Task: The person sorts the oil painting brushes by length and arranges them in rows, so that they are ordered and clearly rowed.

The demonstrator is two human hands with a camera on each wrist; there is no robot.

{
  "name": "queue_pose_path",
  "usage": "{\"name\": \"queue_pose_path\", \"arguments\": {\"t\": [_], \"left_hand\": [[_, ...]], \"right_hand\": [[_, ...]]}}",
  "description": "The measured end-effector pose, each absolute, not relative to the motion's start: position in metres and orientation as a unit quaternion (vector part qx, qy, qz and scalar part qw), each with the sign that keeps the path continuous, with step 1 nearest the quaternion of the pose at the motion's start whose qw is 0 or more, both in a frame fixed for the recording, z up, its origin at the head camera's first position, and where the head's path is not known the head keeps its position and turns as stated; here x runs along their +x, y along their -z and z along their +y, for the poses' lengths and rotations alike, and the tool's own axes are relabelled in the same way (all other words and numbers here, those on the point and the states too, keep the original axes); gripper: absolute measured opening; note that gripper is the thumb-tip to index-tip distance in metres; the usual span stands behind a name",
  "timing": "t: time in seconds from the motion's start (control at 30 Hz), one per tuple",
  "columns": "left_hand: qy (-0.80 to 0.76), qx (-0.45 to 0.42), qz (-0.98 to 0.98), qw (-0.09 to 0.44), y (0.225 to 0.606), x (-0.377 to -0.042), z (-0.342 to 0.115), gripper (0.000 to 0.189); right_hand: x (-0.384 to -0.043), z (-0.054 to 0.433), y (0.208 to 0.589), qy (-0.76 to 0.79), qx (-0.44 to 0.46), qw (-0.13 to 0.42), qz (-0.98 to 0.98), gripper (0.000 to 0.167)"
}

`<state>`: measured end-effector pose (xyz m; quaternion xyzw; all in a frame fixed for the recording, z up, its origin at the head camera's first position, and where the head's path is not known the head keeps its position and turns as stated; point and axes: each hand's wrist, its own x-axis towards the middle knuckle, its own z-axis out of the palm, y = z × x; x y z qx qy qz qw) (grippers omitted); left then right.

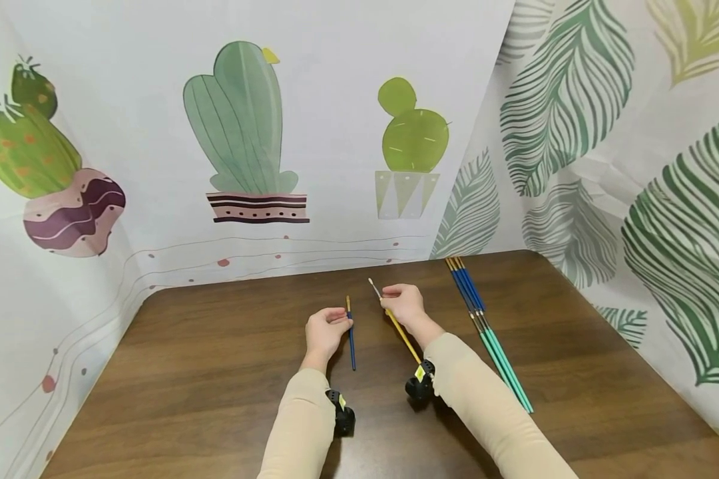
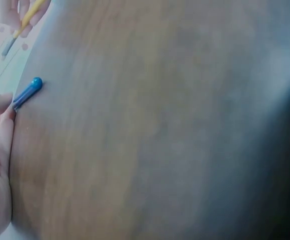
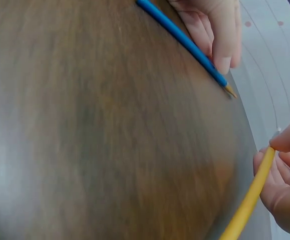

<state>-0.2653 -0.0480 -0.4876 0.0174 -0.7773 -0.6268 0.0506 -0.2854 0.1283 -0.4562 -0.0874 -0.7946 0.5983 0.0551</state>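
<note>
A slim blue paintbrush (image 1: 352, 347) with a golden tip lies near the middle of the brown table, tip toward the wall. My left hand (image 1: 325, 334) pinches it near the tip end; in the left wrist view its blue handle end (image 2: 30, 91) pokes out past the fingers. My right hand (image 1: 406, 306) holds a yellow paintbrush (image 1: 405, 339) between thumb and fingers, close to its pale bristles. That brush slants, bristles up and away, and its yellow handle (image 3: 249, 200) runs back under the wrist. The right hand's brush looks raised off the table.
To the right, several blue paintbrushes (image 1: 469, 286) lie side by side near the back edge. Several teal-handled paintbrushes (image 1: 508, 369) lie in line below them, bristles meeting the blue handles. A wall cloth (image 1: 335, 133) with cacti and leaves stands behind the wooden table (image 1: 216, 372).
</note>
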Motion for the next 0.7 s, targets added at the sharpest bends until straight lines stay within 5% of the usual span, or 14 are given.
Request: {"name": "queue_pose_path", "arguments": {"t": [0.7], "left_hand": [[0.615,0.021,-0.787,0.055,0.488,-0.264,-0.046,0.031]], "right_hand": [[-0.269,0.180,0.453,-0.619,-0.124,0.058,-0.773,0.030]]}}
